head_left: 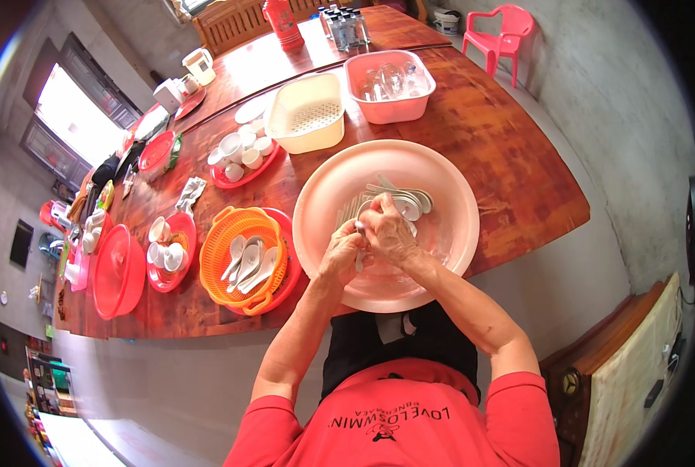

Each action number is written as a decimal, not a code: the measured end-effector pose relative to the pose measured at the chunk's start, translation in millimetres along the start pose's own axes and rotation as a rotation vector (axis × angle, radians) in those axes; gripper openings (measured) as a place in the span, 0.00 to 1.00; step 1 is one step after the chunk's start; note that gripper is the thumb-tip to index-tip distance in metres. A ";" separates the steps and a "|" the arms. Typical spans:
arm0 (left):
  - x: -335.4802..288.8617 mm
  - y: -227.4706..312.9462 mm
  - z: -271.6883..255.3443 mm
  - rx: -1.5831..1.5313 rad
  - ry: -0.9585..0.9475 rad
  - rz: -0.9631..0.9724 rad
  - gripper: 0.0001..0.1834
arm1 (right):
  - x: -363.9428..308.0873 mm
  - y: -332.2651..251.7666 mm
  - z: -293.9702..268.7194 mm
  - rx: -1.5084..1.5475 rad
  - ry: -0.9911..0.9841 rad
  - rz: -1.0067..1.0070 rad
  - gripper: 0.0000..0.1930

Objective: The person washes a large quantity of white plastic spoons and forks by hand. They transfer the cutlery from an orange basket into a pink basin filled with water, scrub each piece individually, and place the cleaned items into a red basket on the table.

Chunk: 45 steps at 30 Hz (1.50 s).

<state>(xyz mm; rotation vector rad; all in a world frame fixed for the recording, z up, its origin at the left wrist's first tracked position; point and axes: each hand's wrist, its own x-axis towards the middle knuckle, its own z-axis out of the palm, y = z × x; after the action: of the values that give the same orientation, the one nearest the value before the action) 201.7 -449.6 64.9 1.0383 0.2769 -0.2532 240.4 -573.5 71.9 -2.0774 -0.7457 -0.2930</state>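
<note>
Both of my hands are together over a wide pale pink basin [458,226] at the table's near edge. My left hand [346,251] is closed around a white spoon [360,260], part of which shows below the fingers. My right hand [390,228] is closed against the same spoon, its fingertips touching the left ones; they hide most of it. Several white spoons [411,204] lie in the basin just beyond my hands. To the left, an orange colander [216,251] holds several more white spoons [251,261] and sits on a red tray.
A cream drainer basket [304,134] and a pink tub [398,110] of clear glasses stand behind the basin. Red plates with white cups [253,158] and a red basin [118,272] stand to the left. At the far right is a pink chair [499,39].
</note>
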 end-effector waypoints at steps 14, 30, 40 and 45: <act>-9.3 2.6 11.6 0.017 -0.043 -0.028 0.18 | 12.9 7.0 -18.0 -0.233 0.352 0.078 0.04; -1.8 1.4 -2.9 -0.218 0.115 -0.064 0.14 | -15.6 -0.4 -51.9 0.022 -0.751 0.196 0.10; 0.3 0.5 -2.0 -0.269 -0.003 0.034 0.16 | 18.9 -0.9 0.5 -0.138 0.122 -0.126 0.10; 13.4 -6.3 -6.6 -0.481 -0.045 0.096 0.19 | 0.0 -11.4 5.8 -0.160 -0.030 -0.204 0.07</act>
<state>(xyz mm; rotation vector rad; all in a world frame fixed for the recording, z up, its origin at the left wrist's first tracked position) 211.4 -447.8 52.1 0.5672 0.2315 -0.1134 233.1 -564.0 76.2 -2.1620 -0.9830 -0.4482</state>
